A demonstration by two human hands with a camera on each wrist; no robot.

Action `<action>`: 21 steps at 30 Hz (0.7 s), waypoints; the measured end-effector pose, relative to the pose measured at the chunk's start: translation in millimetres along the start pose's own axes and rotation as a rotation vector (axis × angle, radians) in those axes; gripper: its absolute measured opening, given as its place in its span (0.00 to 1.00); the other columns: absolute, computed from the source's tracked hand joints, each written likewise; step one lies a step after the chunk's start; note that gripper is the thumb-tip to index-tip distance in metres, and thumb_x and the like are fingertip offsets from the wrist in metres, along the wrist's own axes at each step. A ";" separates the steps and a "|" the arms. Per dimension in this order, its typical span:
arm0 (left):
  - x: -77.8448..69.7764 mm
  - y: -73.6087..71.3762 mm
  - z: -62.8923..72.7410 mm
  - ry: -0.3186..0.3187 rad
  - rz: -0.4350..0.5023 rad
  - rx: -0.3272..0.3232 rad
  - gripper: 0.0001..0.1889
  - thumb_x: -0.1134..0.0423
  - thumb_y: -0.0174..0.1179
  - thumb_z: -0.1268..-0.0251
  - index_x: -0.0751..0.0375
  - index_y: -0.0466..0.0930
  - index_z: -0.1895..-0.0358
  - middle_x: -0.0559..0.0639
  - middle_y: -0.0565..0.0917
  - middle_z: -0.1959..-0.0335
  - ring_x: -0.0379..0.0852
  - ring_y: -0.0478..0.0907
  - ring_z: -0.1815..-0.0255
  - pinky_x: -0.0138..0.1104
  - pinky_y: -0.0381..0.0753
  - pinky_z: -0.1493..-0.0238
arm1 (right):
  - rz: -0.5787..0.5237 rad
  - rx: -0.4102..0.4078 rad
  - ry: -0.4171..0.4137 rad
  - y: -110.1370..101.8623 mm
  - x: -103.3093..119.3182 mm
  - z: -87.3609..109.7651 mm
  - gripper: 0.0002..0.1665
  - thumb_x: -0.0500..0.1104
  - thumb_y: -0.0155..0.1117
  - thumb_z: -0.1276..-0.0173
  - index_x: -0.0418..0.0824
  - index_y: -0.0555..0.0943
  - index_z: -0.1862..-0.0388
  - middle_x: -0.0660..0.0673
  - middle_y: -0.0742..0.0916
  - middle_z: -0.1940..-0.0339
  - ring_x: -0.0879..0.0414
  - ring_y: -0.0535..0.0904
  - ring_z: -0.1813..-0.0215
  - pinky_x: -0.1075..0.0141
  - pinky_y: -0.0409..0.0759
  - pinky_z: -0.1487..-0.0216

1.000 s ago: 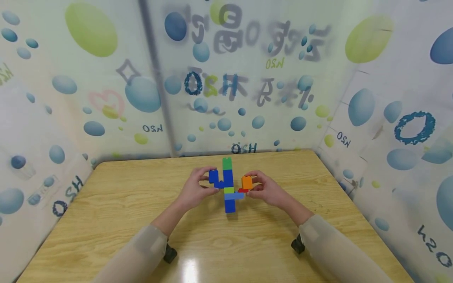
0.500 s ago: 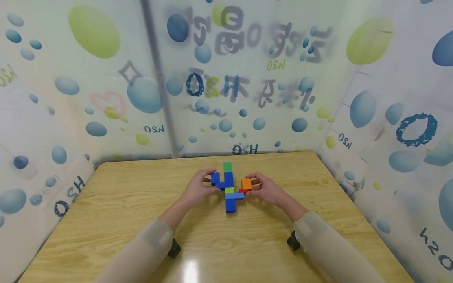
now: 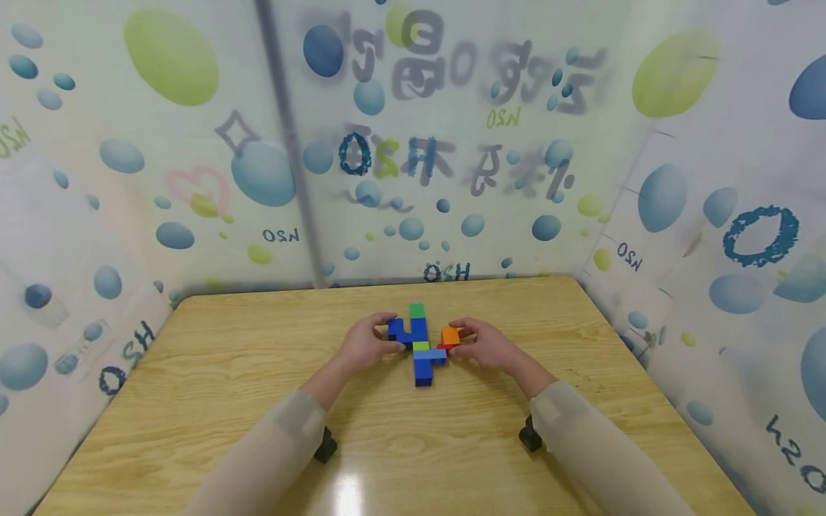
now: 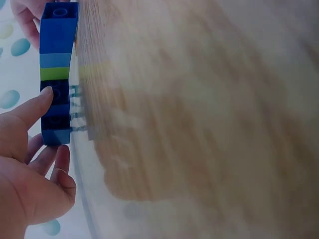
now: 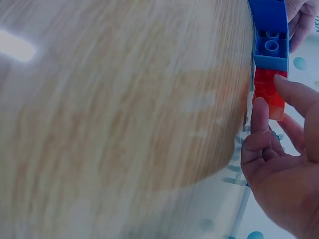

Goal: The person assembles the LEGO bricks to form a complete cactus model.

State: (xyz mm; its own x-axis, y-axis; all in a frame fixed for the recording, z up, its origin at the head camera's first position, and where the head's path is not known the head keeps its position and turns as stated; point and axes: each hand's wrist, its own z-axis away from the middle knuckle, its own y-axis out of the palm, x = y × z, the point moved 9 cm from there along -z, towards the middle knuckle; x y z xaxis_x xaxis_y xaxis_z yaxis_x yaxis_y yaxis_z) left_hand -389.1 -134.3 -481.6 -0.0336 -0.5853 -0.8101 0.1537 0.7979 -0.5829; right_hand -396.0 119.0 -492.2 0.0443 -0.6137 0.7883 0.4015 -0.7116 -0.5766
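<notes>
A figure of joined toy building bricks is held between both hands over the table's far half. Its green brick (image 3: 416,311) tops a blue stem, with a lime brick (image 3: 421,346), a light blue brick (image 3: 430,355) and a lower blue brick (image 3: 423,373) nearer me. My left hand (image 3: 363,345) pinches the blue side arm (image 3: 396,330) between thumb and fingers. Opposite, my right hand (image 3: 488,347) grips the other arm, made of an orange brick (image 3: 450,336) and a red brick (image 5: 269,82). Hollow undersides of bricks show in both wrist views.
A wood-grain table (image 3: 271,387) spreads all around the figure. Behind it stands a patterned curtain wall (image 3: 400,193), close past the table's far edge. Black wrist cameras hang under each sleeve, one being the left device (image 3: 325,446).
The brick figure has tipped backward, its green top sinking away from me while the lower blue end stays nearly in place. Both hands keep their grips and have come slightly lower.
</notes>
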 end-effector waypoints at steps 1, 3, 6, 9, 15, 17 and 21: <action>0.7 0.3 -0.5 -0.002 0.000 0.004 0.36 0.59 0.77 0.29 0.52 0.76 0.20 0.54 0.80 0.24 0.54 0.79 0.39 0.42 0.86 0.46 | 0.003 0.001 0.000 0.6 0.3 -0.3 0.35 0.45 0.74 0.21 0.48 0.75 0.19 0.38 0.82 0.27 0.44 0.83 0.34 0.51 0.87 0.32; 2.2 0.6 -1.3 -0.008 0.002 0.012 0.35 0.59 0.77 0.28 0.52 0.75 0.20 0.54 0.79 0.23 0.55 0.79 0.38 0.43 0.86 0.44 | 0.009 0.000 0.004 1.2 0.0 -1.0 0.34 0.44 0.73 0.21 0.49 0.75 0.19 0.38 0.82 0.26 0.44 0.82 0.33 0.49 0.86 0.30; 5.0 0.0 -1.9 -0.021 0.002 0.024 0.35 0.59 0.76 0.28 0.52 0.75 0.20 0.55 0.78 0.22 0.56 0.79 0.37 0.43 0.86 0.44 | 0.015 -0.004 0.001 1.7 0.8 -2.2 0.34 0.44 0.72 0.20 0.49 0.75 0.19 0.38 0.82 0.26 0.44 0.83 0.33 0.48 0.85 0.28; 7.0 -0.4 -2.3 -0.029 0.003 0.033 0.35 0.59 0.76 0.28 0.51 0.75 0.20 0.56 0.78 0.22 0.56 0.79 0.36 0.41 0.86 0.47 | 0.013 -0.010 -0.004 1.6 2.1 -2.6 0.33 0.44 0.71 0.20 0.48 0.75 0.19 0.38 0.82 0.26 0.44 0.83 0.35 0.48 0.85 0.28; 7.2 -0.1 -1.1 -0.030 0.012 0.042 0.35 0.59 0.75 0.27 0.51 0.75 0.20 0.56 0.78 0.23 0.56 0.79 0.37 0.39 0.86 0.49 | 0.017 -0.015 -0.007 1.8 4.1 -1.7 0.33 0.44 0.72 0.20 0.47 0.76 0.20 0.38 0.83 0.27 0.45 0.84 0.38 0.52 0.87 0.32; 6.6 0.1 -0.2 -0.031 0.014 0.043 0.35 0.59 0.75 0.27 0.52 0.75 0.20 0.56 0.79 0.23 0.56 0.80 0.37 0.39 0.86 0.49 | 0.017 -0.015 -0.005 1.8 4.1 -1.4 0.33 0.44 0.72 0.20 0.47 0.76 0.20 0.37 0.83 0.27 0.45 0.84 0.38 0.52 0.87 0.33; 6.1 0.5 0.8 -0.030 0.026 0.046 0.37 0.59 0.76 0.28 0.52 0.74 0.19 0.56 0.78 0.22 0.56 0.80 0.37 0.40 0.87 0.48 | 0.013 -0.017 0.000 0.6 3.5 -0.4 0.35 0.44 0.72 0.20 0.46 0.74 0.18 0.37 0.82 0.26 0.44 0.83 0.36 0.52 0.87 0.32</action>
State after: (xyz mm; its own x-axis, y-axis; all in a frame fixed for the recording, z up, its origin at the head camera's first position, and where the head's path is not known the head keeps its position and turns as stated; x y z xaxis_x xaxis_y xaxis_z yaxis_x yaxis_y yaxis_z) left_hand -388.5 -137.7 -486.8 0.0004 -0.5690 -0.8224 0.1990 0.8060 -0.5575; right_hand -396.0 116.3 -489.9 0.0497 -0.6231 0.7805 0.3848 -0.7092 -0.5907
